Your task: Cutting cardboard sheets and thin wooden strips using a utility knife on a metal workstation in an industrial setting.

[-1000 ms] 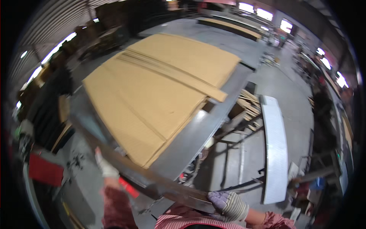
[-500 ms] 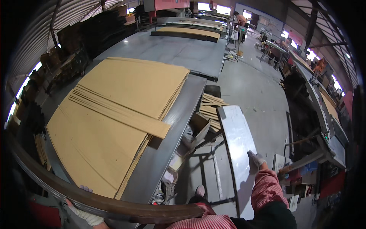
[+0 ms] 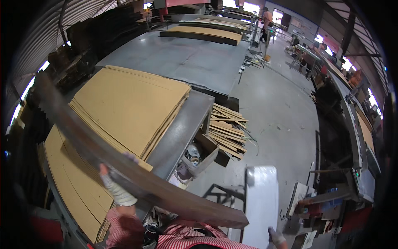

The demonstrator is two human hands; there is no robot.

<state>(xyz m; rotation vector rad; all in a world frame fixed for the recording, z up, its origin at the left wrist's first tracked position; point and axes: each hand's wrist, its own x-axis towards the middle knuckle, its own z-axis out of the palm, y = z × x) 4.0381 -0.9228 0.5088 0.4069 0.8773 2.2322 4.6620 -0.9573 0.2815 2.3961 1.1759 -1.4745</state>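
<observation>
My left hand [image 3: 117,187], in a pale glove with bare fingertips, is closed around a long dark brown bar [image 3: 141,176]. The bar slants across the stack of tan boards [image 3: 132,106] from upper left to lower right and hides part of it. It is held above the stack, and its far left end is blurred. My right hand [image 3: 277,237], also gloved with greyish fingertips, lies at the right edge of a narrow white-topped bench [image 3: 262,199], its fingers stretched out and holding nothing I can see.
The boards rest on a grey metal table [image 3: 178,128]. Thin tan offcuts [image 3: 226,133] are heaped on the floor beside an open box [image 3: 203,153]. Beyond stands a larger grey table [image 3: 182,58]. A machine frame [image 3: 352,137] runs along the right, and a person [image 3: 266,23] stands far back.
My left hand has lifted the brown bar up from the lower edge, over the boards. My right hand has shifted toward the bench's near end. The whole view has shifted too.
</observation>
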